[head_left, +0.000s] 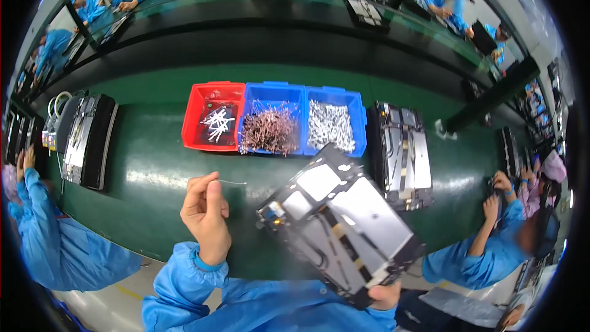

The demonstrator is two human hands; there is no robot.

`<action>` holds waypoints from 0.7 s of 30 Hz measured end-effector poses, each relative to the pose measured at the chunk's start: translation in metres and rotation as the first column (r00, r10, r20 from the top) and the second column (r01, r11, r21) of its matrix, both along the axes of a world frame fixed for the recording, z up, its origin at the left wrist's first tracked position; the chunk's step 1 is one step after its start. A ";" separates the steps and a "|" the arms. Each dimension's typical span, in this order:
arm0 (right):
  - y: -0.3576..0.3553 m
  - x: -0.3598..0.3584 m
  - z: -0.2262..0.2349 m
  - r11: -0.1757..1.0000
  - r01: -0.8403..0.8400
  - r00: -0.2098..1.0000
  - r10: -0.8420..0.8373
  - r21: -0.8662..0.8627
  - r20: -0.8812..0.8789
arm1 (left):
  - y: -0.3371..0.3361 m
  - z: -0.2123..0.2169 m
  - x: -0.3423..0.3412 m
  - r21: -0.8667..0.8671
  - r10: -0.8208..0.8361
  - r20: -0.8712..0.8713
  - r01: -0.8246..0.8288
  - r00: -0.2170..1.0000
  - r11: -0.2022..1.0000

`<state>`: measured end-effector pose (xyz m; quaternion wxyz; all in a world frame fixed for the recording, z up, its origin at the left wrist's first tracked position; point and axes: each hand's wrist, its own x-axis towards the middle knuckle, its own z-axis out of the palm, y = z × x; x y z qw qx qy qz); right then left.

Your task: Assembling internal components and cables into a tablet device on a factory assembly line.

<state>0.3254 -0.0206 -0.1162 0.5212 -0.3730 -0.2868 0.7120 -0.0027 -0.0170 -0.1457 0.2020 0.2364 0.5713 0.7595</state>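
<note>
Pinched between thumb and forefinger, the left hand holds a thin pale wire, light and bendy, best gripped near its end. At four o'clock, the right hand closes its grip on the lower edge of one stiff, likely fragile panel assembly tilted above the green desk. Three bins sit at twelve o'clock: one red bin, two blue bins.

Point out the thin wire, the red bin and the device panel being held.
thin wire [232, 182], head view, mid-length.
red bin [192, 124], head view, left wall.
device panel [362, 215], head view, pale central plate.
</note>
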 end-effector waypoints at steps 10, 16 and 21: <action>-0.083 -0.042 -0.034 0.659 -0.649 0.738 0.667 -0.381 -0.105 | -0.040 -0.016 0.052 -0.208 -0.341 -0.044 0.325 0.939 0.922; 0.018 -0.027 0.003 0.678 -0.664 0.525 0.122 0.316 0.842 | -0.062 -0.020 0.063 -0.135 -0.400 0.002 0.396 0.917 0.908; 0.053 -0.055 -0.023 0.666 -0.607 0.361 -0.254 0.433 0.897 | -0.058 -0.018 0.070 -0.155 -0.381 0.059 0.385 0.923 0.910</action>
